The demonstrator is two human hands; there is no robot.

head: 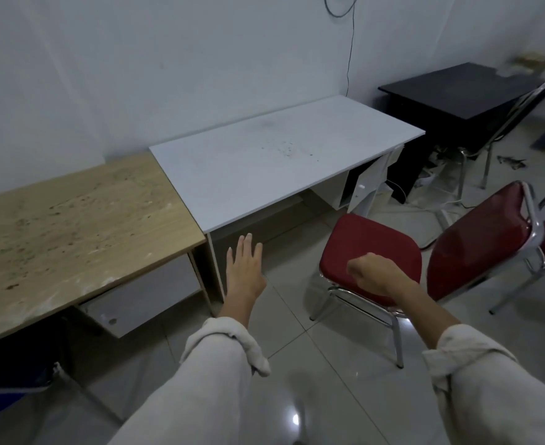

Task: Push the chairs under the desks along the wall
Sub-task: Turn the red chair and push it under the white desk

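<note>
Your right hand [374,274], curled and empty, hovers over the red chair [370,248]; white desk [284,155] opening lies upper left. Left hand [245,271] spread, free.

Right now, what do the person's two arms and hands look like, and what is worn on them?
Both arms wear loose, off-white long sleeves, rolled back into crumpled cuffs at mid-forearm: the left sleeve and the right sleeve. The fabric looks plain, with no print or marking visible. The left hand and right hand are bare: no gloves, and no rings, watch or bracelet can be seen.
</note>
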